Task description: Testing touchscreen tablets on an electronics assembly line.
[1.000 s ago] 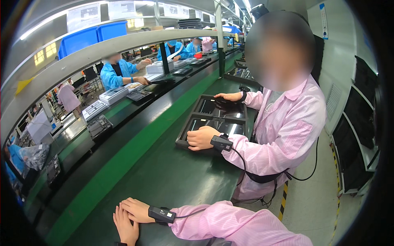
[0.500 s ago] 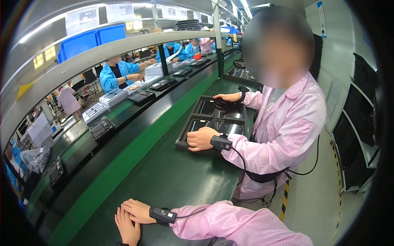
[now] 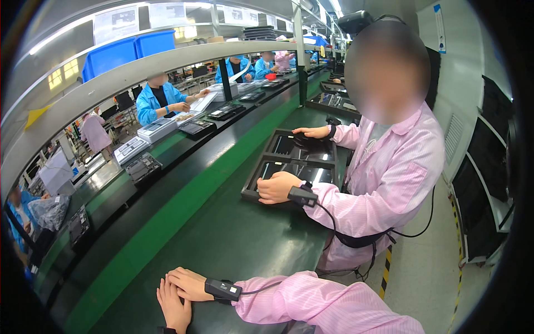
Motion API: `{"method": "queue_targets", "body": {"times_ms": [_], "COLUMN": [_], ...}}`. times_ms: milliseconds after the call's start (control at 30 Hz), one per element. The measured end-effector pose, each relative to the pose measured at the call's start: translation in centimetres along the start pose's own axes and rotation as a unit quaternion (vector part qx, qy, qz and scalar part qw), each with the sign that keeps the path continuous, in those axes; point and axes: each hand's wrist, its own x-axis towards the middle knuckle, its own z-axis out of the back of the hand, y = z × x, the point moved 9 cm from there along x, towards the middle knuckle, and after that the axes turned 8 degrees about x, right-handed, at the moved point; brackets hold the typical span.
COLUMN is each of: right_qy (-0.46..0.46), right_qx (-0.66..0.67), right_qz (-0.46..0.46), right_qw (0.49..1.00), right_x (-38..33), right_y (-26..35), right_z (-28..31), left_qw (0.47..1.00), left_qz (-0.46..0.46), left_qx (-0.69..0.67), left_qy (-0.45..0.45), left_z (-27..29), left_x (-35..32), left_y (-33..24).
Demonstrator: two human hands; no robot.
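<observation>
Fingers of the loosely bent right hand lie over the straight left hand on the shiny dark-green worktop, both empty.

Two blue bins stand behind a grey rail, near hanging sheets.

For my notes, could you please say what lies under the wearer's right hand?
The left hand lies partly under the right hand; anything between them is covered.

The dark-green bench top lies flat, its smooth surface faintly shiny.
</observation>
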Motion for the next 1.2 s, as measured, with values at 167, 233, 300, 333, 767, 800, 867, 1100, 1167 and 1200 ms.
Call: {"method": "queue_targets", "body": {"times_ms": [167,233,300,333,767,800,867,1100,1167,1200], "right_qy": [0.020,0.024,0.033,0.026,0.029,0.009,-0.019,-0.044,-0.036,-0.014], "right_qx": [-0.007,0.000,-0.010,-0.013,-0.018,-0.019,-0.012,-0.017,-0.024,-0.028], "right_qz": [-0.020,-0.017,-0.014,-0.013,-0.024,-0.008,0.018,0.034,0.035,0.021], "right_qw": [1.000,1.000,0.999,0.999,0.999,1.000,1.000,0.998,0.998,0.999], "right_x": [-0.1,-0.1,-0.1,0.0,0.1,0.1,0.1,0.0,0.1,0.2], "right_y": [-0.4,-0.4,-0.4,-0.4,-0.3,0.0,0.2,0.1,0.2,0.0], "right_z": [-0.4,-0.4,-0.5,-0.4,-0.3,-0.1,0.2,0.1,0.1,-0.2], "left_qw": [1.000,1.000,1.000,1.000,1.000,1.000,1.000,1.000,1.000,1.000], "left_qz": [0.000,0.003,0.004,0.003,0.005,-0.001,0.000,-0.004,-0.009,-0.002], "left_qx": [-0.001,-0.001,0.001,0.003,0.002,0.006,0.011,0.023,0.009,0.019], "left_qy": [-0.005,-0.005,0.000,0.004,-0.002,-0.001,-0.003,0.002,-0.011,-0.007], "left_z": [0.1,0.1,0.0,0.0,0.3,0.3,0.3,0.2,0.5,0.5], "left_x": [-0.1,-0.1,-0.1,0.0,0.0,0.0,0.0,0.0,0.0,0.0], "left_y": [-0.1,0.0,0.0,0.1,-0.1,-0.2,-0.2,-0.1,-0.2,-0.1]}}
